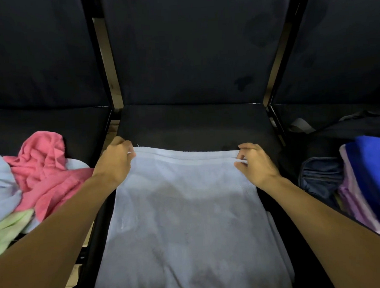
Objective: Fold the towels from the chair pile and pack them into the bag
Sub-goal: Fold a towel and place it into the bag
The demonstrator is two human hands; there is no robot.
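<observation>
A pale blue towel (pixel 187 209) lies spread flat on the seat of the middle black chair (pixel 194 124), its near end hanging over the front edge. My left hand (pixel 117 160) pinches the towel's far left corner. My right hand (pixel 256 162) pinches the far right corner. On the left chair sits a loose pile of towels: a pink one (pixel 46 167) on top, pale blue (pixel 1 184) and light green (pixel 7 228) ones beneath. On the right chair a dark bag (pixel 321 177) stands open, with folded blue (pixel 373 179) and lilac (pixel 357 202) towels in it.
Three black chairs stand side by side with tall dark backrests. A grey strap (pixel 301 126) and dark fabric of the bag lie on the right seat. Narrow gaps with black metal frames separate the seats.
</observation>
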